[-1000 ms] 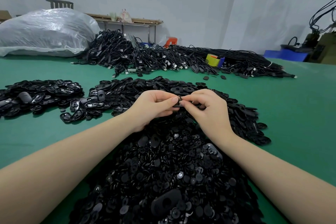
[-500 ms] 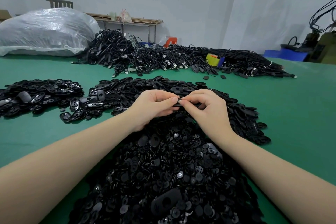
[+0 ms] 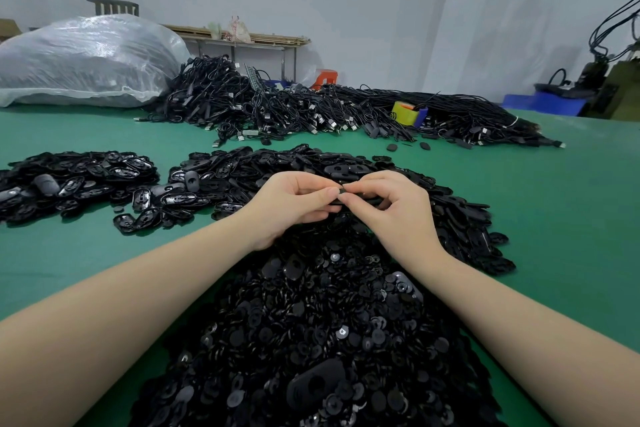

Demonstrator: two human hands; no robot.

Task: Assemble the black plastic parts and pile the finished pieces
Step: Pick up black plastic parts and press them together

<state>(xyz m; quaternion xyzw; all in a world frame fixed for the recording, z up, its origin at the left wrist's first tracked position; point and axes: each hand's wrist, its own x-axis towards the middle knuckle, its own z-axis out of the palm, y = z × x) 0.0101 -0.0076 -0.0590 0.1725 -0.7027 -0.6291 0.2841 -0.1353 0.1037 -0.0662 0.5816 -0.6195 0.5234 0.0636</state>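
Green table [image 3: 571, 218] — both hands pinch black part [image 3: 360, 199], long axis left-right.

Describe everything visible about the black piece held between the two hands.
The black piece is a thin, flat, elongated part in matte black plastic, seen nearly edge-on and lying roughly level. Most of it is hidden: the left hand pinches its left end between thumb and fingers, and the right hand curls its fingers over the rest. It is held above the pile of oval black shells, at the far edge of the heap of small round black parts. Finer details cannot be made out.
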